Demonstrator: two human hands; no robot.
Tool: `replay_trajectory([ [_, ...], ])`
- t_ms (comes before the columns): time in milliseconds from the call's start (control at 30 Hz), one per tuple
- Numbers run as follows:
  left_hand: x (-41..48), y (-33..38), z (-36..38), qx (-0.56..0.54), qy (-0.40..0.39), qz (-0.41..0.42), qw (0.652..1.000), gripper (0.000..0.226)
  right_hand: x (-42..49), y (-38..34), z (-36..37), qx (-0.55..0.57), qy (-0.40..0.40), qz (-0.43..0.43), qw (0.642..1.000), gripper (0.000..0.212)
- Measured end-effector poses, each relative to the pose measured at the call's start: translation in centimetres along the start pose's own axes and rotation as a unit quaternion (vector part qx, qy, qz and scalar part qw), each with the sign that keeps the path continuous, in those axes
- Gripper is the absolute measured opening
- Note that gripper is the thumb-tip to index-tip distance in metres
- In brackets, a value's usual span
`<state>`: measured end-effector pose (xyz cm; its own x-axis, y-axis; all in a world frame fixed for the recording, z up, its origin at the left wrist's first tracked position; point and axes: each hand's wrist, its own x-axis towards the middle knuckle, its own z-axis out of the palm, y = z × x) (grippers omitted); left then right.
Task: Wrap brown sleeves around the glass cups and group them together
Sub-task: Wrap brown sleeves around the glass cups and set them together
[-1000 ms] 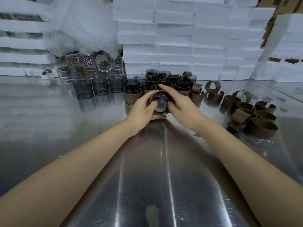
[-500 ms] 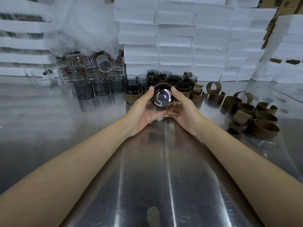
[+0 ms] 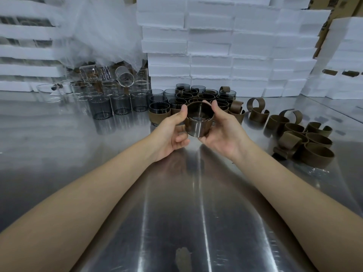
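Note:
I hold one dark glass cup (image 3: 198, 128) above the steel table, its mouth tilted toward me, with a brown sleeve (image 3: 200, 107) around its upper part. My left hand (image 3: 172, 132) grips its left side, thumb at the rim. My right hand (image 3: 222, 130) grips its right side. Just behind stands a group of sleeved cups (image 3: 198, 98). Bare smoked and clear glass cups (image 3: 110, 105) stand at the left. Loose curled brown sleeves (image 3: 306, 140) lie at the right.
White foam boxes (image 3: 225, 46) are stacked along the back and both sides. Bubble wrap (image 3: 102, 30) hangs over the bare cups. The steel table (image 3: 176, 213) stretches toward me, with a small brown smudge (image 3: 182, 254) near its front.
The cup was tilted with its base facing me half a second ago. Both hands have turned it so its open mouth faces up toward me, and lifted it slightly.

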<state>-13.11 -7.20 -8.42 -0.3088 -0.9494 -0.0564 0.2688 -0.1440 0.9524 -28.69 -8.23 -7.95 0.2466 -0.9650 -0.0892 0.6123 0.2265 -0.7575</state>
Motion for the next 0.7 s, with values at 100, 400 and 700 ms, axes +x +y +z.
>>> replay_trajectory([
  [100, 0.1, 0.1, -0.1, -0.014, 0.013, -0.012, 1.000, 0.034, 0.3, 0.1, -0.1, 0.032, 0.007, 0.004, 0.999, 0.019],
  [400, 0.7, 0.1, -0.8, -0.028, -0.008, -0.039, 0.999, 0.037, 0.1, 0.0, 0.2, 0.078, -0.009, 0.014, 0.997, 0.022],
  [700, 1.0, 0.1, -1.2, -0.065, -0.012, -0.043, 0.997, 0.035, -0.2, 0.0, 0.6, 0.093, -0.009, 0.017, 0.995, 0.021],
])
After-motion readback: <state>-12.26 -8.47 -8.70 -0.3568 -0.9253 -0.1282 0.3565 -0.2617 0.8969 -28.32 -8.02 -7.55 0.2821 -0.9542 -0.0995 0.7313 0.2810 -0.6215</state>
